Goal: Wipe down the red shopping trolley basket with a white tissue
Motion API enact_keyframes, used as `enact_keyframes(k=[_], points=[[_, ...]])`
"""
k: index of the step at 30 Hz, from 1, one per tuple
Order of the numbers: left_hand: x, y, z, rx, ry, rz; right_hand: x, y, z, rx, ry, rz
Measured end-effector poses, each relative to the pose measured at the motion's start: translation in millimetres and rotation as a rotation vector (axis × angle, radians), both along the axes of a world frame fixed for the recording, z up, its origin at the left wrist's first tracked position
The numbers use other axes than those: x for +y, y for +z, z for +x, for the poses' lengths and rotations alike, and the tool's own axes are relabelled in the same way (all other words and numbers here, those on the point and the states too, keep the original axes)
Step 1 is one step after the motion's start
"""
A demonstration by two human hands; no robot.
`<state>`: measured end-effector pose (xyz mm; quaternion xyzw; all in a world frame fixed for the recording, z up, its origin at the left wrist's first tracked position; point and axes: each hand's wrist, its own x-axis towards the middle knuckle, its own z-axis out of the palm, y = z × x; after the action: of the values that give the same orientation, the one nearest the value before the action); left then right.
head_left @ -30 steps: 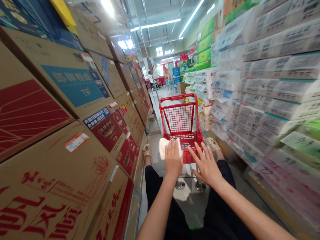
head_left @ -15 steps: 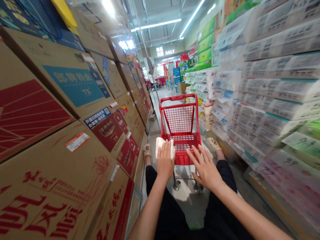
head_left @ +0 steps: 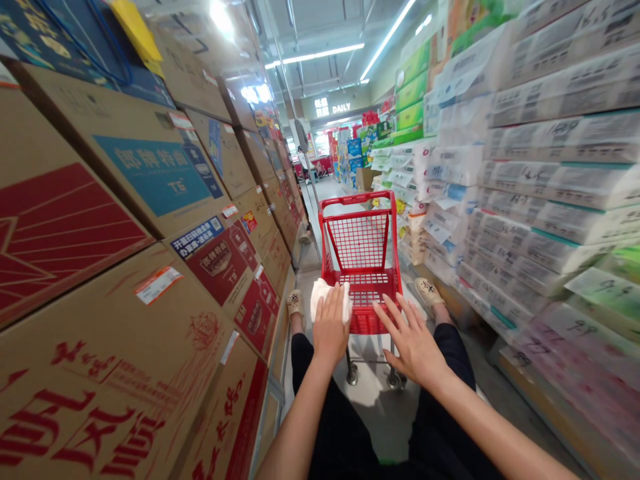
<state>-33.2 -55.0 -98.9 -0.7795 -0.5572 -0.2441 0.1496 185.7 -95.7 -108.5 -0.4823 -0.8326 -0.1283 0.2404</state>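
Note:
A red shopping cart [head_left: 360, 250] with a mesh child-seat panel stands in front of me, between my feet. Under the palm and fingers of my left hand [head_left: 331, 330] is a crumpled white cloth [head_left: 320, 293], which sticks out past the fingertips at the cart's near left corner. My right hand [head_left: 413, 340] hangs open at the near right corner, palm down, fingers spread, with nothing in it. Whether its fingertips touch the cart's rim I cannot tell.
Stacked cardboard cartons [head_left: 165, 173] line the left side closely. On the right rise tall piles of plastic-wrapped packs [head_left: 550, 177] with handwritten prices. The narrow aisle floor [head_left: 327, 190] runs ahead between them. A thin pole [head_left: 307, 160] stands left of the cart.
The view has shifted slightly, so the cartons and cart appear a little lower. The white cloth has spread a bit under my left hand. My right hand keeps about the same pose.

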Motion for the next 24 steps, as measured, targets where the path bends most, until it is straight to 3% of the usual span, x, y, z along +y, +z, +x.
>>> enact_keyframes(k=[3, 7, 10, 15, 18, 21, 24], points=[[-1.2, -3.9, 15.3, -0.024, 0.036, 0.005, -1.3, -4.5, -12.9, 0.033, 0.001, 0.008], [-8.2, -3.6, 39.6, 0.004, -0.101, -0.051, 3.6, -5.4, -7.1, 0.023, 0.052, 0.022], [-12.8, 0.4, 34.5, 0.043, -0.179, -0.101, 18.9, 1.6, 20.1, -0.022, 0.092, 0.034], [-16.2, 2.4, 13.0, 0.071, -0.181, -0.121, 51.7, 10.4, 56.8, -0.062, 0.069, 0.065], [-12.4, 0.6, 16.2, 0.044, -0.119, -0.112, 55.4, 7.2, 50.5, -0.044, 0.072, 0.044], [-6.6, -2.1, 35.6, -0.007, -0.023, -0.096, 51.1, 2.3, 34.3, -0.002, 0.043, 0.017], [-5.1, -3.9, 59.4, 0.006, -0.068, -0.086, 48.7, -1.6, 25.2, 0.009, 0.045, 0.012]])
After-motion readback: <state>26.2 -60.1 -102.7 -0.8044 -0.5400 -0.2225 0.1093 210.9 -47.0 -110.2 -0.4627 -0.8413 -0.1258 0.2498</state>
